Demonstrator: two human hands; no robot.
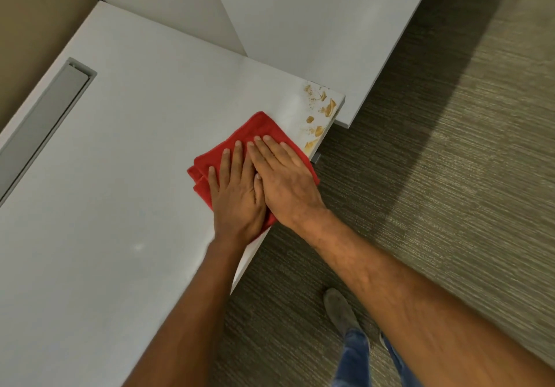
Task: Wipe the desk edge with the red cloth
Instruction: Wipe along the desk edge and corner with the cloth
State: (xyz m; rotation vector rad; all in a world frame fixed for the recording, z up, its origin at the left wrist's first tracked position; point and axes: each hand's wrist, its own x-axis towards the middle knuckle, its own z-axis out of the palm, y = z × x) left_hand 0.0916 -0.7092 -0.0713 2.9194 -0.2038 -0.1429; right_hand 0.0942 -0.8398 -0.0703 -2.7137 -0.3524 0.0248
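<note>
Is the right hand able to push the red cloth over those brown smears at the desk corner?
Probably yes: the right hand lies flat on the red cloth, and only bare desk separates it from the smears.

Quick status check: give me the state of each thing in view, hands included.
red cloth: folded, flat at the desk edge
left hand: open, flat on cloth
right hand: open, flat on cloth, overlapping left
brown smears: unwiped, beyond cloth
desk: dirty at the corner
</note>
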